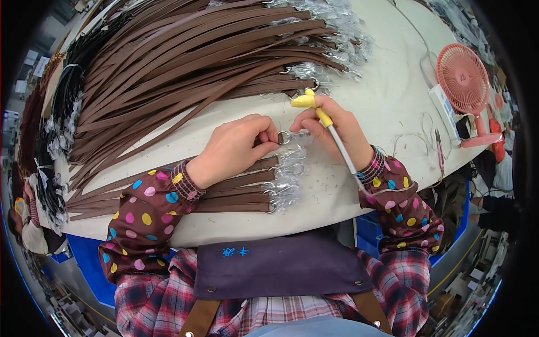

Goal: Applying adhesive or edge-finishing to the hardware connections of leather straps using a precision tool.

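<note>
My left hand (231, 149) pinches the end of a brown strap, right beside its metal ring (286, 137). Clear plastic wrap (300, 135) sticks out past the ring toward my right hand. A corded pen-like tool (340, 147), with a silver shaft and yellow-covered parts at its upper end, is gripped in my right hand (343, 128). The thumb and fingertips of that hand are close to the wrapped end; whether they touch it I cannot tell. Just below my hands lie several brown straps (247, 201), their ringed ends wrapped in clear plastic.
A large heap of brown straps (185, 62) covers the far left of the white table (387, 84). Dark cords (70, 84) are bundled at the left edge. On the right stand a pink fan (463, 78) and a white power strip (443, 109), near small snips (439, 149).
</note>
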### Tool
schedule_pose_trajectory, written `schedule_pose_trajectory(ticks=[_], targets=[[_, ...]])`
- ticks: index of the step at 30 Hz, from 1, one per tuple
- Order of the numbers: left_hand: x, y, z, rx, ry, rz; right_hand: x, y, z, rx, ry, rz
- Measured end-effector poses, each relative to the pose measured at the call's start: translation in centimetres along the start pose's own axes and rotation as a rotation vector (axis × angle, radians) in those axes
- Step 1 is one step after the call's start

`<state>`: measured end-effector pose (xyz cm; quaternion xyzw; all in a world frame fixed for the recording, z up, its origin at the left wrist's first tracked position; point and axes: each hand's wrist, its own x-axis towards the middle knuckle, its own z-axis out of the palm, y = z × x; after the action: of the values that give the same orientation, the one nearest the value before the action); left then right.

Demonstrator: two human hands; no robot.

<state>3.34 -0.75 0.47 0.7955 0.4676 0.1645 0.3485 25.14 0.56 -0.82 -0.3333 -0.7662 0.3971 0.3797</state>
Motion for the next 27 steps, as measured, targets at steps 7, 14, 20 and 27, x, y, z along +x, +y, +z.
schedule_pose_trajectory(ticks=[7, 14, 20, 27], targets=[[-0.1, -1.1, -0.5, -0.264, -0.05, -0.15, 0.3, -0.1, 0.8, 0.476, 0.039, 0.218], [-0.1, -1.1, -0.8, -0.416, -0.067, -0.194, 0.2, -0.3, 1.6, 0.246, -0.061, 0.295], [-0.1, -1.6, -0.3, -0.434, -0.034, -0.129, -0.1, -0.2, 2.4, 0.1, 0.056, 0.13], [-0.1, -1.4, -0.5, -0.422, -0.039, -0.138, -0.1, 0.0, 2.6, 0.126, 0.06, 0.167]])
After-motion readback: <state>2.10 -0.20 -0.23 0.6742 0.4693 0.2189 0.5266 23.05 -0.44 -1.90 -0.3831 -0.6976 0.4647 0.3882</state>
